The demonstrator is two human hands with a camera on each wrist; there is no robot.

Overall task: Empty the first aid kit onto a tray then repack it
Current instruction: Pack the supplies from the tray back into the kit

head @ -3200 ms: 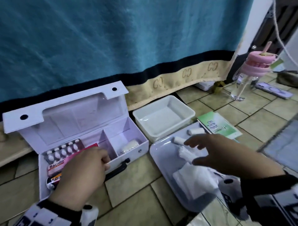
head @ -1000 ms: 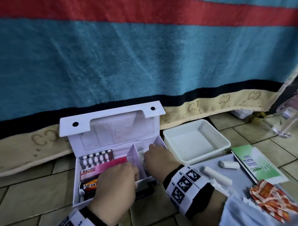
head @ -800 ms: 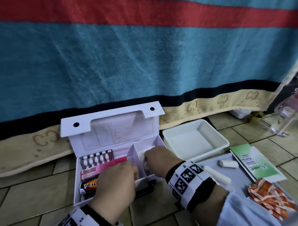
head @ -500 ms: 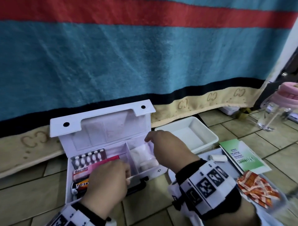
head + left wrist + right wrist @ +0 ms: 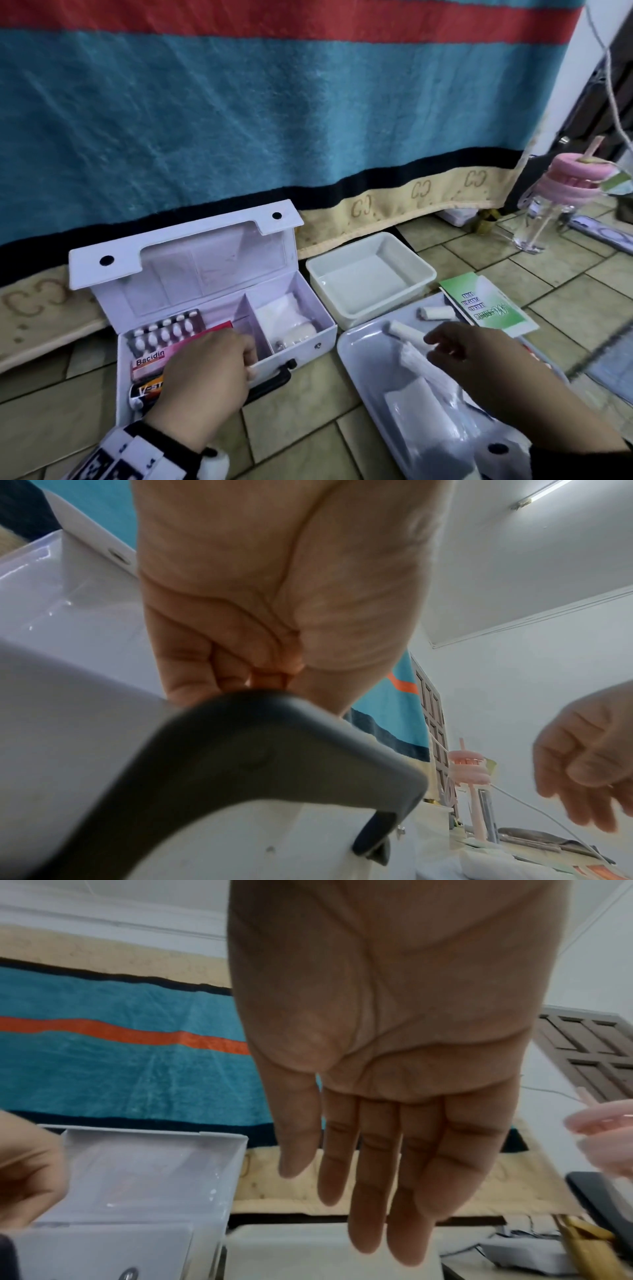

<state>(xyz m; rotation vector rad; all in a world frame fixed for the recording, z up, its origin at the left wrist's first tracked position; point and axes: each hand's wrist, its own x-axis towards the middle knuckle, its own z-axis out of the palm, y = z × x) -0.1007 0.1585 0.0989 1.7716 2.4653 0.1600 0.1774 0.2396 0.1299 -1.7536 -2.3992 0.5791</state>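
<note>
The white first aid kit stands open on the floor tiles. Its left compartment holds a blister pack, a Bacidin box and a dark tube. A white gauze packet and a bandage roll lie in the right one. My left hand grips the kit's front wall above the black handle, fingers curled over the rim. My right hand hovers empty, fingers straight, over the flat tray, which carries two white rolls and gauze packets.
A deep white tub sits behind the tray, a green leaflet to its right. A clear bottle with a pink lid stands at the far right. A blue and red blanket hangs close behind the kit.
My right hand has left the kit's right compartment, where a gauze packet now lies, and moved right over the tray. My left hand has kept its grip on the kit.
</note>
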